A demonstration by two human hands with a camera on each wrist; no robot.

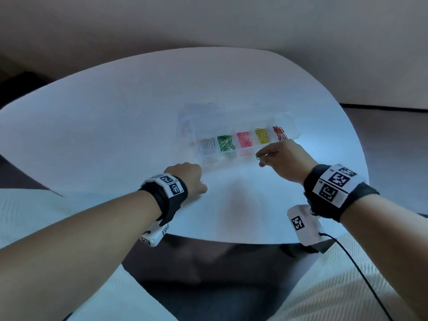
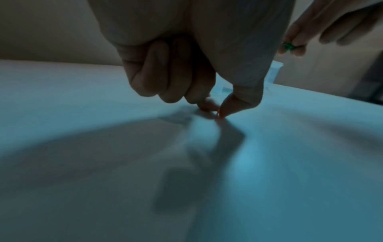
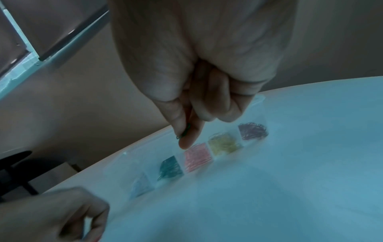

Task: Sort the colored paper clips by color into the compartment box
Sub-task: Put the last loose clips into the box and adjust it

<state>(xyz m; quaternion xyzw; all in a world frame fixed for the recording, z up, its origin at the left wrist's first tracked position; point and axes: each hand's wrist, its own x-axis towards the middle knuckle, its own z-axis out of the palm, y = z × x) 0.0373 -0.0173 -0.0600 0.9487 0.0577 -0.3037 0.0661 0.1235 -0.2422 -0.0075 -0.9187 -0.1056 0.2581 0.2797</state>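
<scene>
Round white worktop (image 1: 115, 126) carrying a clear compartment box (image 1: 290, 121), lid off, its five filled compartments running left to right in the head view: white paper clips (image 1: 206, 145), green paper clips (image 1: 225, 142), pink paper clips (image 1: 244, 139), yellow paper clips (image 1: 261, 136) and red paper clips (image 1: 279, 132). A clear plastic sheet or bag (image 1: 185, 119) lies just behind the box's left end.

Right hand (image 1: 283, 162), raised just in front of the box: its grip is a pinch of thumb and forefinger on a single green paper clip (image 3: 183, 133), the other fingers curled into the palm. In the right wrist view the clip hangs above the box, roughly over the pink compartment.

Left hand (image 1: 187, 174), lowered to the worktop before the box's left end: thumb and forefinger tips are closed together on the surface, the remaining fingers folded under. A trace of pink shows at the fingertips (image 2: 219, 113) in the left wrist view; the blur makes it impossible to tell whether this grip actually has hold of a clip.

Both wrists wear black bands with marker-printed white camera housings; a black cable (image 1: 361, 274) trails from the right one.
</scene>
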